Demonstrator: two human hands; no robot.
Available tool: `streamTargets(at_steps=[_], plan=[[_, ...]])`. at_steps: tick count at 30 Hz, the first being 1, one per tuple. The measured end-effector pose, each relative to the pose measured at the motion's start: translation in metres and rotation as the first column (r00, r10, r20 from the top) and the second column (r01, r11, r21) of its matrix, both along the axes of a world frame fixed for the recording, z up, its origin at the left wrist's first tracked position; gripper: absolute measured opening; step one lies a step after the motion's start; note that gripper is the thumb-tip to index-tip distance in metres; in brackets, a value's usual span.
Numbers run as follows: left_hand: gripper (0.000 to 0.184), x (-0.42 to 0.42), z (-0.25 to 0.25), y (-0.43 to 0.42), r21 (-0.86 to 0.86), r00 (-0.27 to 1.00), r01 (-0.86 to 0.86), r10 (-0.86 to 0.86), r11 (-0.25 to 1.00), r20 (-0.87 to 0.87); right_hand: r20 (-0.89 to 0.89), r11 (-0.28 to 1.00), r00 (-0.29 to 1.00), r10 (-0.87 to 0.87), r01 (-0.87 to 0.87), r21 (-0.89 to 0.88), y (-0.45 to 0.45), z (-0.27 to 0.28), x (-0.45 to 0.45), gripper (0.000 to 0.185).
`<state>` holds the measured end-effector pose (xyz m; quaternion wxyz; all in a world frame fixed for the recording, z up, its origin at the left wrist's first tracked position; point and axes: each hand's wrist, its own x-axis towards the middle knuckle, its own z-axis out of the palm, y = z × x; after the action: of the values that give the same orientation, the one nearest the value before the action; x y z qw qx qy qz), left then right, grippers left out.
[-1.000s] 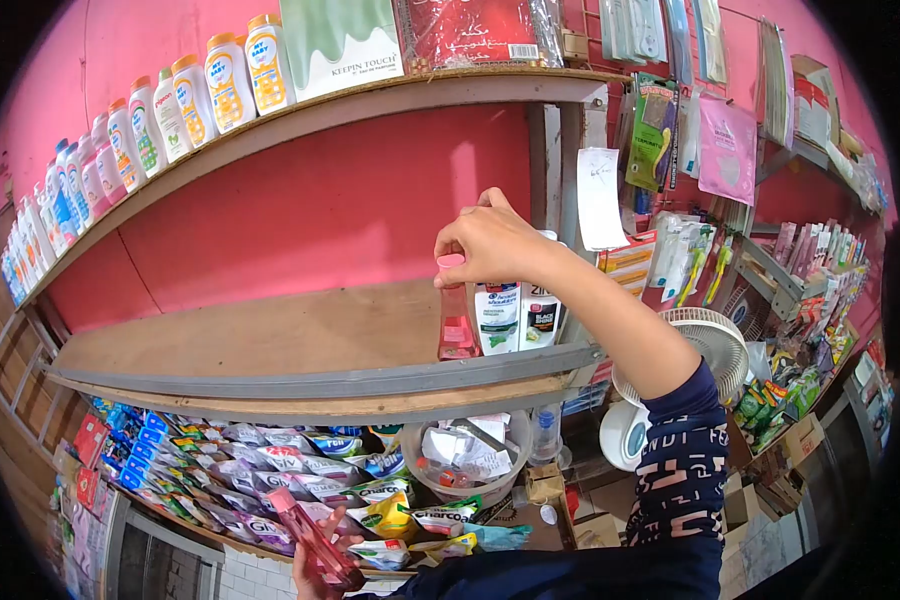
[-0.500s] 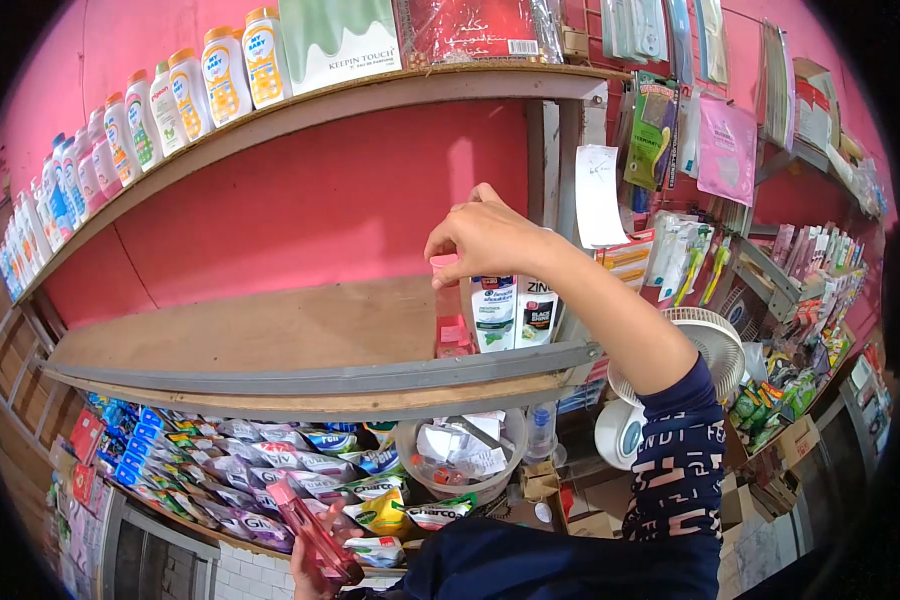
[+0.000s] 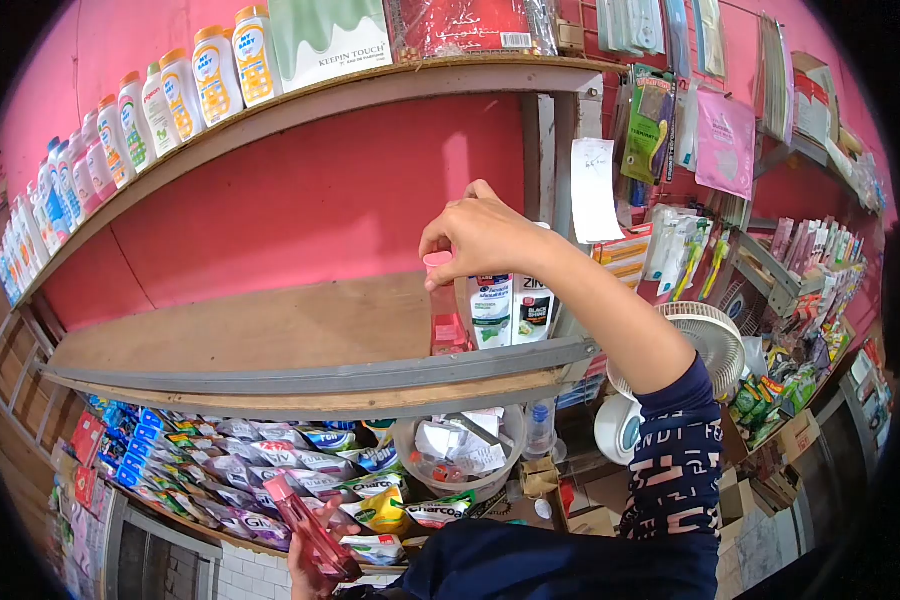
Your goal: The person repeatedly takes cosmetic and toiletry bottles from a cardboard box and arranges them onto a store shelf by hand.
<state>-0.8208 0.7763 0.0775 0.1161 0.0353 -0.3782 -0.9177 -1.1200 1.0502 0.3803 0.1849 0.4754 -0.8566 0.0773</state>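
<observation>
A pink translucent bottle (image 3: pixel 450 330) stands on the middle shelf, and my right hand (image 3: pixel 480 240) grips it from above by its pink cap. Right beside it are a white-and-green shampoo bottle (image 3: pixel 491 312) and a white-and-black shampoo bottle (image 3: pixel 534 312); my forearm crosses in front of their upper parts. Low in the view, my left hand (image 3: pixel 315 560) is wrapped around a second pink bottle (image 3: pixel 305 525), which is held tilted. Part of that hand is hidden behind the bottle.
Bottles of baby powder (image 3: pixel 215 75) line the upper shelf (image 3: pixel 330 85). Below the middle shelf (image 3: pixel 240 318) lie pouches (image 3: pixel 270 460) and a clear tub (image 3: pixel 460 450) holding papers. A white fan (image 3: pixel 705 335) and hanging packets (image 3: pixel 727 145) are at the right.
The view has shifted very slightly. My right hand stays at the cap of the bottle on the shelf, and my left hand still holds the other pink bottle.
</observation>
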Motion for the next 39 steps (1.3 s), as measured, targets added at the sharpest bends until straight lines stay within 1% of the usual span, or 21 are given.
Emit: streamTargets(at_steps=[2,5,6,7,9,10,11,13,15,17,18,19,21,24,27,28,30,33,34,38,39], plan=[[0.057,-0.005,0.015,0.002,-0.008,1.0,0.007,-0.007,1.0,0.004,0.019,1.0,1.0,-0.006,0.006,0.009,0.002,-0.001,-0.001,0.046],[0.055,-0.018,0.034,-0.009,0.008,0.982,0.155,-0.153,0.988,-0.111,0.048,1.0,0.998,-0.029,0.029,0.001,0.007,0.002,0.001,0.053],[0.058,-0.024,0.051,-0.007,-0.103,0.987,0.13,-0.138,0.986,-0.077,0.056,0.999,0.998,-0.037,0.037,-0.004,0.008,0.004,0.002,0.055],[0.054,-0.032,0.068,-0.002,-0.173,0.992,0.048,-0.067,0.984,-0.106,0.033,0.997,0.999,0.005,-0.002,-0.074,0.01,0.007,0.001,0.058],[0.052,-0.052,0.088,-0.011,-0.162,0.984,0.074,-0.099,0.984,-0.151,-0.025,0.974,0.995,0.093,-0.096,-0.207,0.01,0.014,-0.001,0.063],[0.052,-0.062,0.108,-0.009,-0.218,0.976,0.1,-0.138,0.971,-0.169,-0.017,0.959,0.994,0.11,-0.11,-0.261,0.007,0.024,0.008,0.056],[0.052,-0.074,0.131,-0.006,-0.274,0.967,0.123,-0.177,0.954,-0.183,0.093,0.917,0.965,0.247,-0.201,-0.345,0.003,0.03,0.016,0.05],[0.053,-0.103,0.175,0.005,-0.366,0.931,0.179,-0.277,0.913,-0.236,0.267,0.789,0.816,0.513,-0.324,-0.523,-0.006,0.041,0.029,0.04],[0.047,-0.136,0.212,0.015,-0.624,0.914,0.091,-0.314,0.776,-0.257,0.329,0.758,0.737,0.591,-0.368,-0.538,-0.015,0.048,0.038,0.041],[0.045,-0.17,0.239,0.028,-0.803,0.898,-0.008,-0.349,0.596,-0.268,0.379,0.749,0.687,0.619,-0.374,-0.547,-0.021,0.055,0.045,0.044],[0.046,-0.186,0.247,0.034,-0.819,0.889,-0.024,-0.363,0.574,-0.28,0.389,0.771,0.699,0.6,-0.375,-0.514,-0.022,0.058,0.044,0.046],[0.046,-0.201,0.255,0.04,-0.835,0.878,-0.038,-0.38,0.549,-0.29,0.382,0.733,0.665,0.641,-0.384,-0.561,-0.024,0.057,0.041,0.043],[0.047,-0.221,0.26,0.047,-0.857,0.867,-0.059,-0.4,0.512,-0.299,0.275,0.811,0.812,0.514,-0.357,-0.462,-0.021,0.063,0.037,0.036],[0.046,-0.25,0.259,0.056,-0.86,0.855,-0.054,-0.422,0.507,-0.303,0.277,0.844,0.857,0.435,-0.28,-0.458,-0.015,0.068,0.027,0.033],[0.06,-0.264,0.256,0.065,-0.865,0.874,0.01,-0.425,0.502,-0.236,0.113,0.881,0.936,0.333,-0.266,-0.39,-0.015,0.064,0.001,0.038],[0.068,-0.27,0.251,0.067,-0.853,0.885,-0.037,-0.38,0.521,-0.271,0.15,0.896,0.948,0.28,-0.202,-0.395,-0.014,0.063,-0.001,0.041],[0.086,-0.276,0.238,0.074,-0.821,0.9,-0.135,-0.278,0.555,-0.336,0.111,0.917,0.961,0.255,-0.203,-0.344,-0.009,0.056,-0.013,0.036],[0.114,-0.261,0.221,0.079,-0.923,0.888,-0.313,-0.275,0.223,-0.368,0.134,0.953,0.97,0.205,-0.166,-0.254,0.001,0.047,-0.023,0.033],[0.126,-0.264,0.214,0.08,-0.94,0.895,-0.272,-0.305,0.207,-0.326,0.154,0.964,0.971,0.183,-0.147,-0.22,0.004,0.045,-0.023,0.033],[0.128,-0.257,0.208,0.088,-0.99,0.931,-0.104,-0.342,0.098,-0.131,0.226,0.977,0.955,0.191,-0.163,-0.136,0.005,0.033,-0.037,0.033],[0.128,-0.259,0.205,0.088,-0.99,0.919,-0.06,-0.38,0.125,-0.104,0.23,0.979,0.953,0.196,-0.174,-0.11,0.004,0.032,-0.039,0.033]])
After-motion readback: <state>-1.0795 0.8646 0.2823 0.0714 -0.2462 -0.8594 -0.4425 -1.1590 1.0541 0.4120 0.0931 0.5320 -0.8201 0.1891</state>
